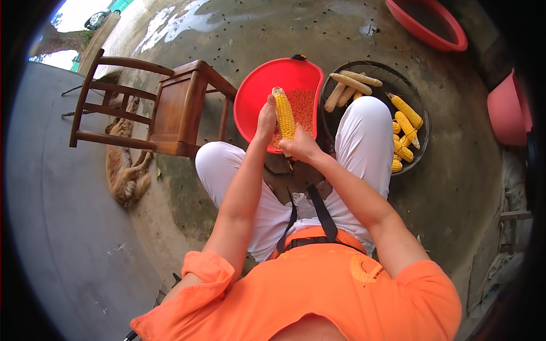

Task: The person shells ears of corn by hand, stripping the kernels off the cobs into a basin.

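A yellow ear of corn is held upright between my two hands, over the near side of a red basin. My left hand is closed along the ear's left side, its fingers largely hidden. Lower down, my right hand wraps round the ear's bottom end. Loose orange kernels lie in the basin. To its right is a round dark mesh basket, partly hidden by my knee. Several stripped pale cobs rest at its far side, and several yellow ears at its right.
A brown wooden chair stands left of the basin. Behind its legs a tan dog lies on the concrete floor beside a grey wall. Another red basin and a pink tub are at the right.
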Tool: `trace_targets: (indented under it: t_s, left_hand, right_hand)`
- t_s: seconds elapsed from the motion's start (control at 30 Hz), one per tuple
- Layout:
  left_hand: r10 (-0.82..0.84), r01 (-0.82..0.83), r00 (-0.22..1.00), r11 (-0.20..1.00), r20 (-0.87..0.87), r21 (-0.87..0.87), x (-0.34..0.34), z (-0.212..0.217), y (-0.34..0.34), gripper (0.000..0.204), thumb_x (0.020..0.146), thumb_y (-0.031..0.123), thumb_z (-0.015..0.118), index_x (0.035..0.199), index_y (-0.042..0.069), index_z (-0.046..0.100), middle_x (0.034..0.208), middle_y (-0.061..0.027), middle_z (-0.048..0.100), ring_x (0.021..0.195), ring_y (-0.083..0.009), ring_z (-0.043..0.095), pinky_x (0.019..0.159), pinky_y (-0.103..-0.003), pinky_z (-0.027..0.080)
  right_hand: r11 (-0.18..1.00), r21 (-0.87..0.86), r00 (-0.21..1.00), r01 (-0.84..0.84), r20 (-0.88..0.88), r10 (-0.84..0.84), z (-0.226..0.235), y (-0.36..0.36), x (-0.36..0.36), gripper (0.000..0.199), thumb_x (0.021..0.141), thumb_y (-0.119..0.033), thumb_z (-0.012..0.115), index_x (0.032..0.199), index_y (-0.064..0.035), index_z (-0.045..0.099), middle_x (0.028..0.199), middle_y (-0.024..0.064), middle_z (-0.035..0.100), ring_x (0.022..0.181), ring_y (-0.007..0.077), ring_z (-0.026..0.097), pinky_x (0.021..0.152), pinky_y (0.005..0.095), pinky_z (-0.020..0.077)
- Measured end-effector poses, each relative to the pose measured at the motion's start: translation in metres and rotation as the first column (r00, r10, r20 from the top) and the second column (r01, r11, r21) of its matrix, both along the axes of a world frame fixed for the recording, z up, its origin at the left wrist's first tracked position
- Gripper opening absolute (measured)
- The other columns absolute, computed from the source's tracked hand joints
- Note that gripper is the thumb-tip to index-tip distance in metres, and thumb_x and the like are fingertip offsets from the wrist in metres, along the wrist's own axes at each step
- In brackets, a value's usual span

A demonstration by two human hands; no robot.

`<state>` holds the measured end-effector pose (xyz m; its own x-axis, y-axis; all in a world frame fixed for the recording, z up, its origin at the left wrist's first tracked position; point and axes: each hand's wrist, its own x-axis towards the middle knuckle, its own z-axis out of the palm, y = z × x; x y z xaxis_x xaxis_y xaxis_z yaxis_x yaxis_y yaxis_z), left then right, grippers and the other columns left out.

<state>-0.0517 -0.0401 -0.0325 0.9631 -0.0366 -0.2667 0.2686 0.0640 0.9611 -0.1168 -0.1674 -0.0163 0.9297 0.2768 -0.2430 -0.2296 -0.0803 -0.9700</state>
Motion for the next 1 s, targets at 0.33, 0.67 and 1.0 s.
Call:
trace_targets:
  t_s: [0.33,0.67,1.0]
  left_hand:
    - [0.075,-0.364,0.871,0.763,0.485,0.535,0.003,-0.012,0.01,0.046,0.093,0.034,0.033,0.072,-0.001,0.055,0.064,-0.0234,0.054,0.063,-0.0398,0.054,0.055,-0.043,0.042]
    - [0.186,-0.208,0.964,0.973,0.19,0.1,0.005,0.008,0.006,0.049,0.093,0.039,0.037,0.072,-0.002,0.053,0.055,-0.0053,0.05,0.053,-0.0153,0.049,0.052,-0.034,0.04]
    - [0.268,-0.315,0.886,0.947,0.378,0.067,0.011,-0.017,0.023,0.048,0.091,0.042,0.04,0.071,0.0,0.053,0.058,-0.0005,0.053,0.051,-0.0146,0.047,0.05,-0.03,0.038]
  right_hand:
    - [0.995,0.014,0.995,-0.103,-0.008,0.103,0.02,0.0,0.0,0.021,0.066,-0.016,0.056,0.078,-0.0001,0.051,0.059,0.0088,0.054,0.044,0.0151,0.052,0.039,0.028,0.0419]
    - [0.892,-0.45,0.979,0.048,0.199,0.048,0.002,0.007,-0.007,0.045,0.065,-0.021,0.059,0.096,0.0092,0.047,0.074,0.0211,0.059,0.073,0.0322,0.06,0.067,0.0351,0.0476]
    - [0.988,0.036,0.987,-0.148,-0.056,0.15,0.017,0.004,0.001,0.042,0.065,-0.017,0.057,0.098,0.005,0.044,0.072,0.0133,0.057,0.058,0.0175,0.057,0.056,0.0299,0.0464]
